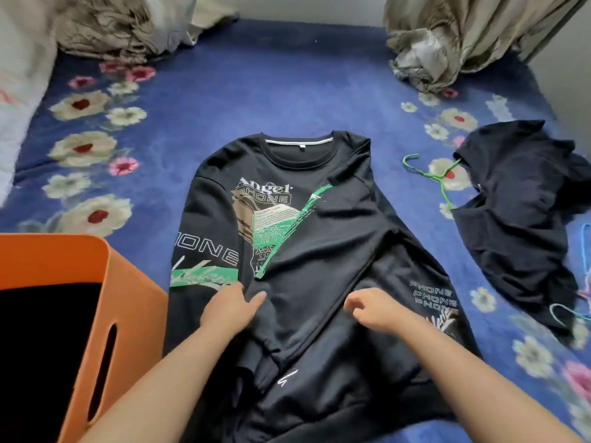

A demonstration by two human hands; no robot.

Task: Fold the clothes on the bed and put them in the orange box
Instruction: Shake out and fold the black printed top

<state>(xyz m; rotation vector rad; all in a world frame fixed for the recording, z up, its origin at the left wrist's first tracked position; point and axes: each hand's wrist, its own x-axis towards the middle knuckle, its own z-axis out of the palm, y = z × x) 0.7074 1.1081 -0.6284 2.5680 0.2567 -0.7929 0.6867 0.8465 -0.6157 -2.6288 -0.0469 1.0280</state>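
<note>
1. Mid-bed, a black sweatshirt [307, 251] is lying face up on the blue floral bedsheet [256, 91], collar pointing far, hem running off the near edge of view.
2. Its right side and sleeve are lying folded over the chest, covering part of the green and white print. Its left sleeve, with white lettering, is lying along the left edge.
3. Left hand [228, 310] is resting on the near middle of the sweatshirt, thumb and fingers pinching a ridge of the folded fabric.
4. Right hand [374, 306] is sitting just right of it, above the folded section, fingers loosely curled and holding nothing. Contact with the cloth is unclear.
5. Near left, the orange box [96, 266] is standing beside the sweatshirt, with a slot handle in its side. Its inside is showing dark, contents not readable.
6. Right side of the bed, a second dark garment [518, 219] is lying crumpled, well apart from the sweatshirt, with a green hanger [438, 177] poking out from its left edge.
7. More hangers [587, 260] are showing at the right edge, partly cut off.
8. Far left and far right, bunched beige bedding [112, 27] is sitting on the sheet.
</note>
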